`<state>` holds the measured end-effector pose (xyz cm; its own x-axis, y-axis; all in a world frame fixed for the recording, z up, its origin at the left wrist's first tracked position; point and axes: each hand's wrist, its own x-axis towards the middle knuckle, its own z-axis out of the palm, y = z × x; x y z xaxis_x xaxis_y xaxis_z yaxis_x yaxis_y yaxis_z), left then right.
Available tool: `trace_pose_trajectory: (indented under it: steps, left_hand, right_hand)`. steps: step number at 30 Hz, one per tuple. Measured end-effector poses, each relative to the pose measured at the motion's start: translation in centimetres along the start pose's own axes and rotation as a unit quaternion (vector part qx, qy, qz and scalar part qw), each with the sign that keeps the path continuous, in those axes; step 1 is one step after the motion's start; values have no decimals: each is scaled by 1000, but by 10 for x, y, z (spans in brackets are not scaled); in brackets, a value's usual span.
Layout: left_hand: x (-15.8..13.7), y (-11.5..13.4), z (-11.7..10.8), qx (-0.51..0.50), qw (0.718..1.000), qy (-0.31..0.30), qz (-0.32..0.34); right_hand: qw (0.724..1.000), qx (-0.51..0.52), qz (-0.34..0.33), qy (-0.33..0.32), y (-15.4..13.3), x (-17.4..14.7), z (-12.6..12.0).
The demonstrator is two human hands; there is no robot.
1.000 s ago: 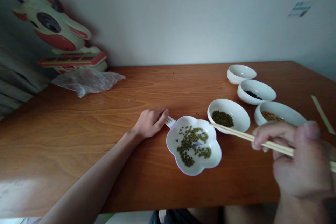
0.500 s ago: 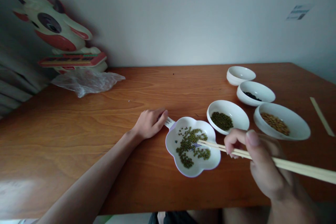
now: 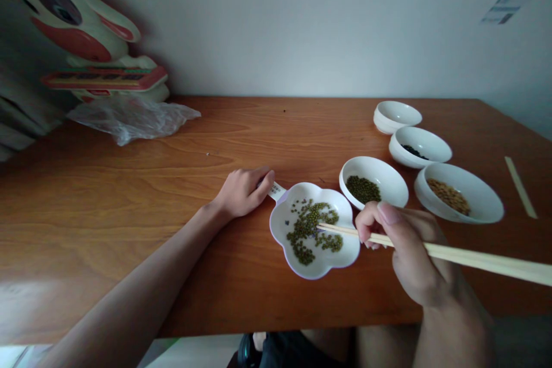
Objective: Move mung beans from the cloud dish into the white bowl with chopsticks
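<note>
My left hand (image 3: 245, 191) is closed round the handle of a white, flower-shaped dish (image 3: 314, 270) with a purple rim. Green mung beans (image 3: 305, 225) lie scattered over the dish's bottom. In my right hand (image 3: 409, 247) is a pair of wooden chopsticks (image 3: 457, 254), whose tips are close together among the beans near the dish's middle. Whether a bean is pinched between the tips I cannot tell. Just behind the dish stands a white bowl (image 3: 390, 179) with a heap of mung beans in it.
Further right, one white bowl (image 3: 483, 195) holds tan beans and another (image 3: 435, 141) black ones. A further bowl (image 3: 397, 112) stands at the back. A pale strip (image 3: 521, 187) lies at the far right. A cow-shaped toy keyboard (image 3: 103, 75) and a clear plastic bag (image 3: 138, 118) are at the left.
My right hand and the chopstick tips have moved slightly left over the dish. My left hand keeps its hold on the handle. The whole view has shifted a little with my head.
</note>
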<state>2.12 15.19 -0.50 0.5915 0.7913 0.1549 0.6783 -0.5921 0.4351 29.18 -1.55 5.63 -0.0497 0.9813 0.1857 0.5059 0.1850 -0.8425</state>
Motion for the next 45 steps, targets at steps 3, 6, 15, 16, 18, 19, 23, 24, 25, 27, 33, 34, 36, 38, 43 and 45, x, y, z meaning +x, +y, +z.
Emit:
trace_pose_trajectory:
  steps: [3, 6, 15, 16, 18, 19, 23, 24, 25, 27, 33, 34, 36, 38, 43, 45]
  left_hand:
    - [0, 0, 0, 3, 1000, 0, 0]
    - [0, 0, 0, 6, 1000, 0, 1]
    - [0, 1, -2, 4, 1000, 2, 3]
    - [0, 2, -2, 4, 1000, 2, 2]
    - [0, 2, -2, 5, 1000, 1, 2]
    - [0, 2, -2, 6, 1000, 0, 1]
    - [0, 1, -2, 7, 1000, -3, 0]
    - [0, 1, -2, 5, 1000, -4, 0]
    - [0, 1, -2, 4, 1000, -4, 0]
    - [0, 0, -1, 0, 1000, -5, -1]
    - [0, -3, 1, -11, 1000, -4, -4]
    - [0, -3, 1, -12, 1000, -4, -4]
    - [0, -3, 1, -10, 1000, -4, -5]
    - [0, -3, 1, -7, 1000, -5, -6]
    - [0, -1, -1, -6, 1000, -9, -5]
    - [0, 0, -2, -8, 1000, -10, -4]
  right_hand:
    - [1000, -11, -20, 0, -1, 1, 1]
    - [1000, -7, -30, -3, -1, 3, 1]
    - [999, -11, -37, 2, -2, 2, 4]
    - [999, -12, -40, 3, -2, 2, 4]
    - [999, -17, -48, 9, -1, 2, 5]
    - [998, -19, -52, 13, -1, 2, 5]
    - [998, -16, -55, 31, -1, 2, 6]
    - [998, -10, -53, 39, -2, 2, 6]
    - [998, -5, -49, 50, -2, 1, 4]
    - [995, 2, -46, 89, 0, -2, 0]
    - [945, 6, -65, 320, 21, -8, -25]
    - [937, 3, -50, 346, 24, -8, -27]
    - [932, -11, -18, 363, 26, -8, -29]
    - [933, -17, -3, 361, 23, -7, -28]
    - [952, 41, -17, 303, 7, -9, -22]
    - [977, 43, -26, 205, 4, -9, -17]
